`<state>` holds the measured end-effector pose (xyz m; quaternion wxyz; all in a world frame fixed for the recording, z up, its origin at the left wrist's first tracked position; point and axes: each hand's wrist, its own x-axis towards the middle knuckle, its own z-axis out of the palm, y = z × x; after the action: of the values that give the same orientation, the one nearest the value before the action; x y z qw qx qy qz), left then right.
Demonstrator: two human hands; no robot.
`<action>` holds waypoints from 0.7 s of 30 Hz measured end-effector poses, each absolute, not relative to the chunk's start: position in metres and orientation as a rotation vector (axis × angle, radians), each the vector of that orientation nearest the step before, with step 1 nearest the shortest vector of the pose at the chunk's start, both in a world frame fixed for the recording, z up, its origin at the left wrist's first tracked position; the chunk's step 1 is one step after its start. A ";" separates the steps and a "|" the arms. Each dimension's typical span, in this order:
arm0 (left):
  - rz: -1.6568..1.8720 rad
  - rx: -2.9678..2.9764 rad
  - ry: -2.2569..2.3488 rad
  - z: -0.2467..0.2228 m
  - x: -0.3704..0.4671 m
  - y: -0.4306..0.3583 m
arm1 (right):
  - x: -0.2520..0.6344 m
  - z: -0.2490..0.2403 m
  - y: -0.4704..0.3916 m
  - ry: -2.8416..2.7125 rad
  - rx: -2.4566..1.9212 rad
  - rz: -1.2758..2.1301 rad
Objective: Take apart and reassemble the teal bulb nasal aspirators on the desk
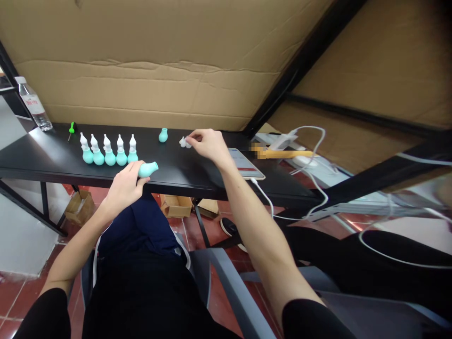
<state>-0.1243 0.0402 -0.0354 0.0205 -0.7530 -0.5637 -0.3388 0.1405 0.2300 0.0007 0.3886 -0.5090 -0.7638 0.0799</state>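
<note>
My left hand (126, 186) is wrapped round a teal rubber bulb (148, 169) at the table's front edge, its open neck pointing right. Further right, the fingers of my right hand (208, 143) pinch at a small white piece (188, 142); another white piece (182, 141) lies just left of it. Several teal bulbs with white nozzles (109, 153) stand upright in a row on the left. A lone teal bulb without a nozzle (163, 135) stands near the back of the black table (176, 162).
A water bottle (34, 104) and a green-handled tool (72, 129) are at the left. Right of my right forearm lie a tablet (245, 165) with a white cable (263, 190) and a yellow-handled object (282, 154). A cardboard panel (141, 89) rises behind the table.
</note>
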 end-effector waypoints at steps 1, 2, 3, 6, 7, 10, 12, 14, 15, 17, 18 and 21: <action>-1.064 -2.337 -1.747 -0.036 -0.125 0.041 | 0.143 -0.001 0.240 -1.943 -1.370 0.141; -1.076 -2.342 -1.748 -0.037 -0.125 0.042 | 0.144 -0.003 0.248 -1.941 -1.423 0.100; -1.087 -2.347 -1.749 -0.038 -0.125 0.043 | 0.144 -0.006 0.254 -1.937 -1.457 0.074; -1.116 -2.362 -1.747 -0.040 -0.125 0.045 | 0.141 -0.013 0.265 -1.927 -1.497 0.057; -1.123 -2.367 -1.742 -0.039 -0.126 0.045 | 0.140 -0.014 0.267 -1.930 -1.506 0.068; -1.157 -2.384 -1.716 -0.037 -0.126 0.044 | 0.139 -0.012 0.267 -1.942 -1.552 0.108; -1.186 -2.397 -1.708 -0.036 -0.126 0.042 | 0.142 -0.009 0.258 -1.904 -1.549 0.102; -1.219 -2.420 -1.692 -0.034 -0.126 0.041 | 0.145 -0.008 0.238 -1.832 -1.431 0.144; -1.234 -2.436 -1.678 -0.034 -0.125 0.040 | 0.145 -0.010 0.223 -1.795 -1.319 0.213; -1.257 -2.469 -1.640 -0.034 -0.124 0.039 | 0.141 -0.016 0.188 -1.740 -1.021 0.484; -1.260 -2.484 -1.622 -0.034 -0.123 0.039 | 0.137 -0.021 0.169 -1.718 -0.875 0.646; -1.233 -2.527 -1.576 -0.035 -0.120 0.039 | 0.120 -0.034 0.118 -1.656 -0.660 0.908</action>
<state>-0.1197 0.0387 -0.0350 -0.0409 -0.7832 -0.4886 -0.3823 0.1200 0.1176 -0.0344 0.5401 -0.2776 -0.6967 0.3819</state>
